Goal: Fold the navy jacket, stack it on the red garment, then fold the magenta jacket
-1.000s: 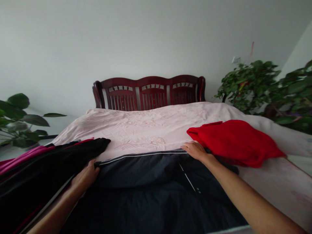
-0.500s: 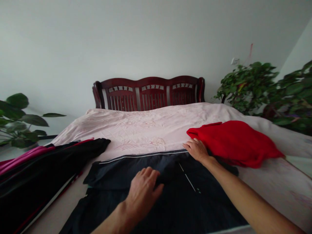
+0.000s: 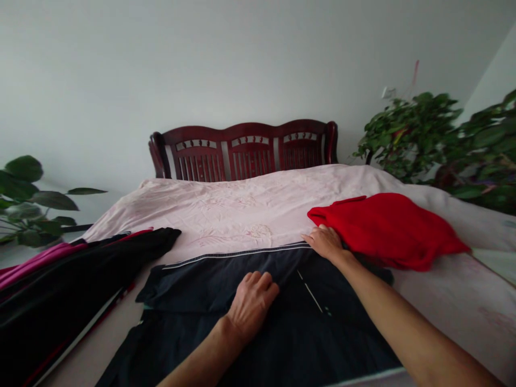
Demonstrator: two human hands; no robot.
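A dark navy jacket [image 3: 193, 290] with white piping lies spread on the bed, partly folded over itself. My left hand [image 3: 253, 301] is closed on the middle of it, knuckles up and fingertips curled into the cloth. At the jacket's far piped edge, my right hand [image 3: 324, 243] rests with fingers bent round the cloth and thumb out to the left. Its fingertips are partly hidden. A short white line, perhaps pocket trim, shows between the hands. Right beside my right hand lies a bunched red garment [image 3: 391, 231], overlapping the jacket's far right part.
A pile of dark and pink clothes [image 3: 80, 285] lies at the left. A pale pink sheet [image 3: 226, 215] covers the bed. Beyond it stands a dark red wooden backrest [image 3: 250, 153] against the wall. Leafy plants [image 3: 411, 134] stand at the right, another plant [image 3: 36, 199] at the left.
My left hand has moved forward and right over the jacket, its fingers going from loosely spread to curled in. My right hand stays at the far edge. The view has tilted slightly.
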